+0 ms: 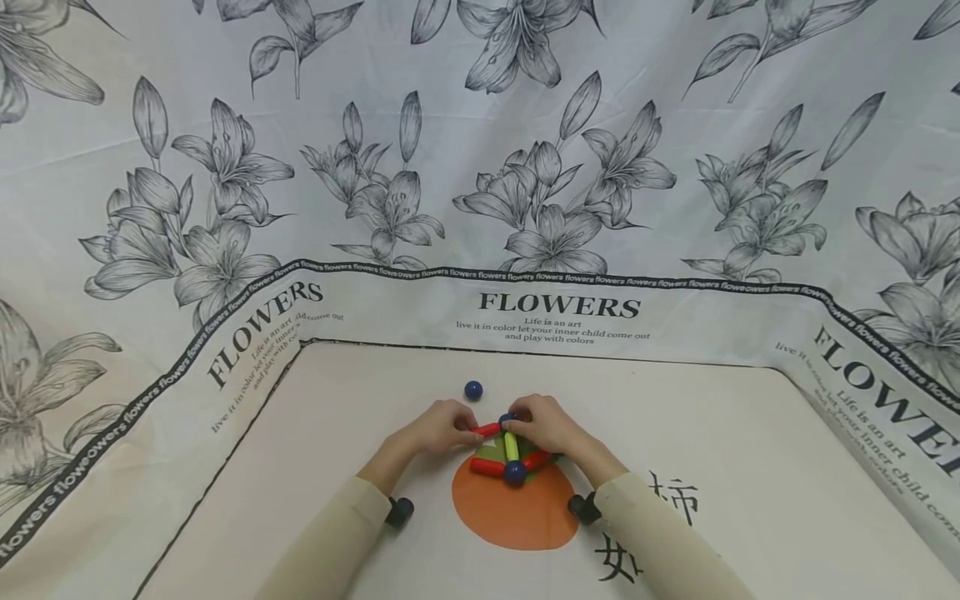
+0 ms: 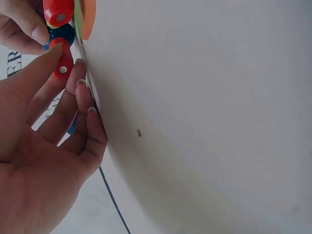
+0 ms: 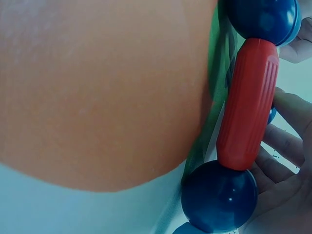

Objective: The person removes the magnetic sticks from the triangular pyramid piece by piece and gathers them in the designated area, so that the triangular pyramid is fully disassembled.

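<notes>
In the head view my left hand (image 1: 442, 427) pinches a red rod (image 1: 486, 430) between thumb and finger. The rod's inner end meets a blue ball (image 1: 507, 420), which my right hand (image 1: 547, 423) holds with its fingertips. A yellow-green rod (image 1: 512, 447) runs from that ball to a nearer blue ball (image 1: 515, 473). From the nearer ball, one red rod (image 1: 486, 467) points left and another (image 1: 536, 460) points right, partly under my right hand. The right wrist view shows a red rod (image 3: 248, 105) with a blue ball (image 3: 219, 195) on its lower end.
A loose blue ball (image 1: 473, 390) lies beyond my left hand. Beneath the rods, the pale table mat (image 1: 360, 375) bears a printed orange fruit (image 1: 513, 521) and black characters (image 1: 675, 496). Flower-patterned cloth (image 1: 420, 208) hangs behind the table. A black device (image 1: 400, 512) sits at my left wrist.
</notes>
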